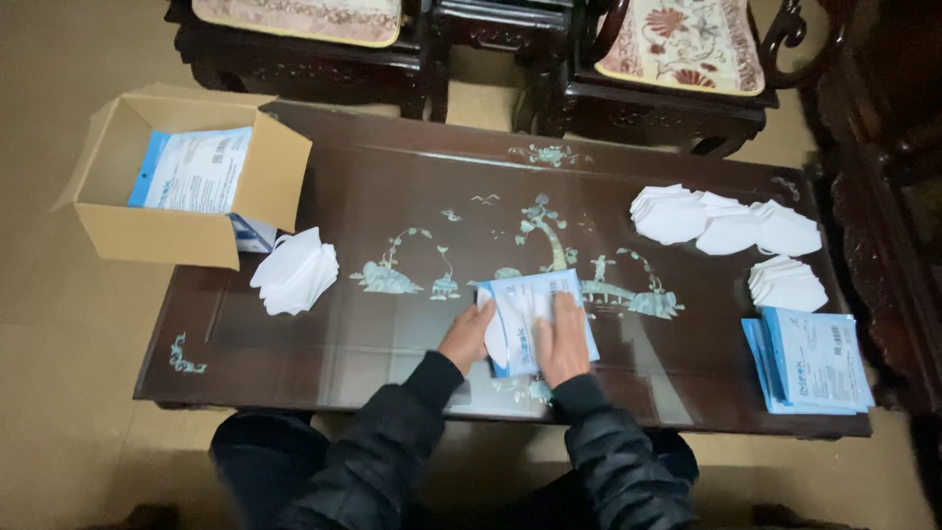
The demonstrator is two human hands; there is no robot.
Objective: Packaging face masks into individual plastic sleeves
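dark inlaid table (392,324), carved chairs (677,69) at top. at lower centre, left hand (467,336) gripping white mask (496,339) at pouch (535,304) edge; right hand (563,341) flat, pressing pouch down. box (128,211) upper left, mask pile (294,273) beside it; more masks (726,224) and pouch stack (812,361) at right.

Both arms reach forward from the bottom of the view in dark padded sleeves, forearms angling in toward each other. The left hand (467,337) lies low with fingers curled, thumb side up, fingertips pointing right. The right hand (562,340) is flat, palm down, fingers together and pointing away from the body, close beside the left, the two nearly touching
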